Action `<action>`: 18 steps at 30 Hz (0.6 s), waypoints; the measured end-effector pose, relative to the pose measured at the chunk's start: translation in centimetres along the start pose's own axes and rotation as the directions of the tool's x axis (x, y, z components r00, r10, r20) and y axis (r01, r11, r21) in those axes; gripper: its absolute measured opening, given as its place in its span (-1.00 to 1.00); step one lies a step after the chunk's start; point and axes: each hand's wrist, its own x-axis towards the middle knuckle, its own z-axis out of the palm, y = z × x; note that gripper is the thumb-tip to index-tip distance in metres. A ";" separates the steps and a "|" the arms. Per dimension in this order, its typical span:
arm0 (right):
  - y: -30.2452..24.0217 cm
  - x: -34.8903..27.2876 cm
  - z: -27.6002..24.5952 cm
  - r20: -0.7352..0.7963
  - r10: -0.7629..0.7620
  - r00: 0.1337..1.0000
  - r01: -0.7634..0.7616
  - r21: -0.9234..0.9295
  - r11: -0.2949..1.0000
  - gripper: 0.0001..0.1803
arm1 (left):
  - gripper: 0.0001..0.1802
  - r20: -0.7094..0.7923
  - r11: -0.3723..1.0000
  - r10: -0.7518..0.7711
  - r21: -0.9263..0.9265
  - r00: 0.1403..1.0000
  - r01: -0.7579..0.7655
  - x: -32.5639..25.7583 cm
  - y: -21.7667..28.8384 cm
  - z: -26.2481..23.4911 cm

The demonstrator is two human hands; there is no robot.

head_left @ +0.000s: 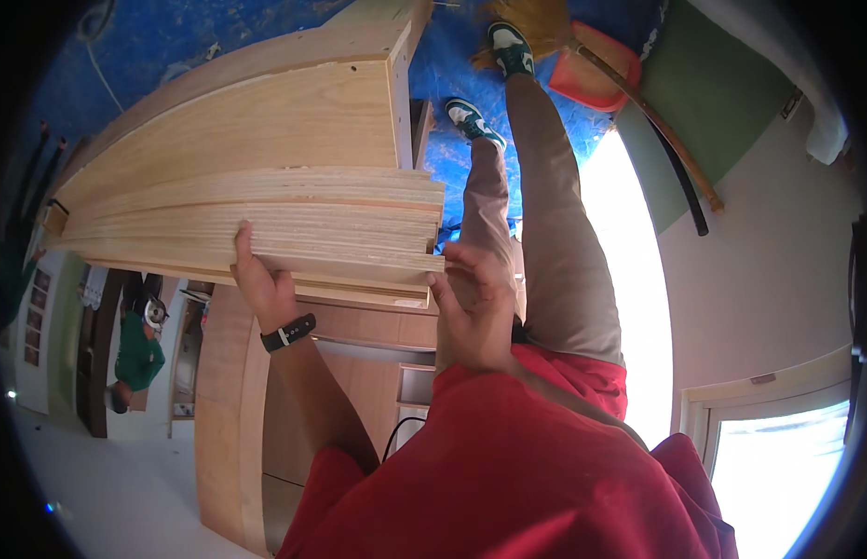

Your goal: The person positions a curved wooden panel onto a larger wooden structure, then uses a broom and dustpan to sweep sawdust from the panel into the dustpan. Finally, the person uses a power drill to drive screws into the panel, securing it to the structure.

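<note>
A stack of long, pale plywood strips [359,210] lies in front of me, their layered edges showing and their right ends uneven. My left hand [266,289], with a dark watch on its wrist, grips the near plywood strip [359,267] partway along, index finger stretched over it and thumb close to its face. At the right end of that same strip is my right hand [475,303], its thumb against the strip's corner and its index finger bent round behind. The other fingers of both hands are partly hidden. Beyond the stack stands a wooden box-like frame [294,116].
A blue sheet [433,56] covers the floor by my feet. An orange-red dustpan [596,70] and a long-handled broom [536,23] lie at the far right. Below the stack is a wooden cabinet [230,410]. A person in green [135,354] is off to the left.
</note>
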 end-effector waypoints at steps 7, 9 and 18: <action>0.5 -0.1 -0.5 0.102 -0.042 0.994 0.051 -0.086 0.995 -0.67 | -0.25 0.026 1.000 0.018 -0.016 0.999 -0.018 -0.9 0.1 0.5; 0.1 -0.1 -0.4 0.101 -0.045 0.994 0.061 -0.156 0.986 -0.68 | -0.25 0.020 0.999 0.021 -0.031 1.000 -0.020 -1.0 0.0 0.7; -0.7 -0.2 -0.8 0.103 0.024 0.994 -0.016 -0.072 0.997 -0.43 | -0.28 0.062 0.999 0.002 -0.034 0.998 0.001 -0.6 -0.4 0.2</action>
